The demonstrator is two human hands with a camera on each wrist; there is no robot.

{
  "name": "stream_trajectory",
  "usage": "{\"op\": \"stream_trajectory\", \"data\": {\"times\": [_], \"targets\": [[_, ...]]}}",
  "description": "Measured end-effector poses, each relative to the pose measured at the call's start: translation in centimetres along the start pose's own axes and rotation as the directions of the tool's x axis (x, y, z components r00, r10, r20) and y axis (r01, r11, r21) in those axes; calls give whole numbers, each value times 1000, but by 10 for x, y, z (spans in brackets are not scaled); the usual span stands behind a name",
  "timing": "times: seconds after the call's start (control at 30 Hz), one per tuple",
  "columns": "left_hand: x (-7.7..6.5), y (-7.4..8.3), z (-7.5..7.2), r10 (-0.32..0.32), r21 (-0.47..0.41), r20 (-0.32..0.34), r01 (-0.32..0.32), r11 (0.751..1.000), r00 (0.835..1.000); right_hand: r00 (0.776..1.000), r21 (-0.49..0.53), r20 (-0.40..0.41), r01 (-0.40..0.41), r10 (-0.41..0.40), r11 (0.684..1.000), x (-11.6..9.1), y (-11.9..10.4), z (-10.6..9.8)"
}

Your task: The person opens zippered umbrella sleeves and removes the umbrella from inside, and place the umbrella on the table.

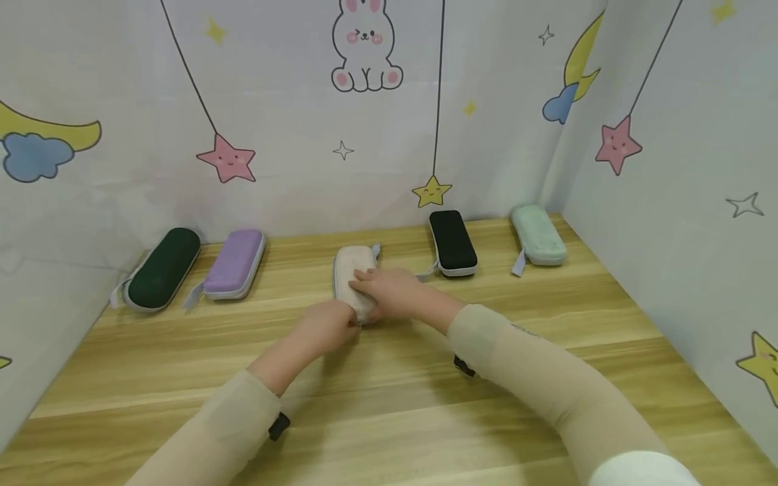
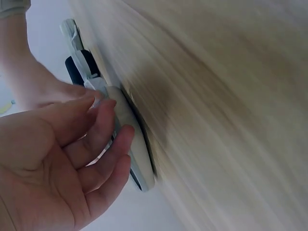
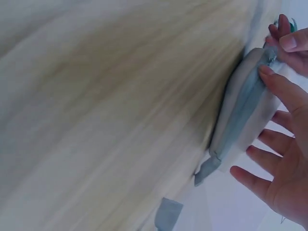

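Note:
A cream zippered case (image 1: 352,262) lies lengthwise on the wooden table, its grey zipper band (image 3: 243,103) running along the side. My right hand (image 1: 396,293) grips it from the right, thumb on the zipper side near the close end and fingers spread over the top. At that same end, my left hand (image 1: 323,329) pinches the zipper pull between thumb and forefinger; the fingertips mostly hide the pull. The other left fingers curl loosely beside the case in the left wrist view. A grey fabric tab (image 3: 208,169) sticks out from the case's far end.
Dark green (image 1: 167,270) and purple (image 1: 236,264) zippered cases lie at the back left. Black (image 1: 452,241) and mint (image 1: 539,235) ones lie at the back right. Patterned white curtains (image 1: 292,101) border the table (image 1: 389,418) behind and at both sides.

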State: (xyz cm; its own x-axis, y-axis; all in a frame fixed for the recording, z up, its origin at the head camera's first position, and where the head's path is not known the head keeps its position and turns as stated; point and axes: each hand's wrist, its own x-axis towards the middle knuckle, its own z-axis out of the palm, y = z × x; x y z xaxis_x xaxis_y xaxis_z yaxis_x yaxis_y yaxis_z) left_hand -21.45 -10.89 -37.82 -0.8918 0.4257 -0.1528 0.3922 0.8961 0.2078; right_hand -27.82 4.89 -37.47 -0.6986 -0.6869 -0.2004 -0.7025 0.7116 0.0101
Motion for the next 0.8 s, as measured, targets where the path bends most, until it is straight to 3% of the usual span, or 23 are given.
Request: {"op": "stream_trajectory", "data": {"times": [0.17, 0.27, 0.33, 0.4, 0.47, 0.53, 0.6, 0.63, 0.7, 0.8], "targets": [[0, -20, 0, -100, -79, 71, 106, 991, 992, 985, -134, -81, 140, -151, 981, -11, 3, 9], [4, -33, -2, -149, -138, 97, 162, 977, 984, 938, -238, -180, 251, -297, 938, -18, 4, 11], [9, -40, -4, -168, -205, 112, 188, 960, 979, 875, -299, -269, 321, -402, 899, -20, 6, 13], [13, -47, -5, -180, -288, 133, 212, 934, 975, 789, -375, -352, 375, -504, 848, -21, 7, 16], [20, -54, -6, -186, -384, 148, 230, 894, 971, 698, -452, -411, 403, -587, 796, -20, 7, 21], [27, -60, -5, -197, -476, 155, 248, 844, 968, 638, -498, -438, 415, -634, 762, -19, 6, 24], [35, -65, -5, -203, -552, 160, 258, 793, 966, 623, -533, -431, 409, -653, 741, -18, 4, 26], [39, -68, -5, -208, -583, 159, 262, 769, 965, 628, -540, -424, 404, -653, 739, -18, 3, 27], [46, -72, -4, -216, -642, 159, 267, 718, 963, 657, -548, -395, 393, -642, 738, -18, 0, 28], [55, -77, -2, -204, -698, 160, 257, 669, 966, 704, -562, -343, 376, -622, 736, -18, -5, 28]]}}
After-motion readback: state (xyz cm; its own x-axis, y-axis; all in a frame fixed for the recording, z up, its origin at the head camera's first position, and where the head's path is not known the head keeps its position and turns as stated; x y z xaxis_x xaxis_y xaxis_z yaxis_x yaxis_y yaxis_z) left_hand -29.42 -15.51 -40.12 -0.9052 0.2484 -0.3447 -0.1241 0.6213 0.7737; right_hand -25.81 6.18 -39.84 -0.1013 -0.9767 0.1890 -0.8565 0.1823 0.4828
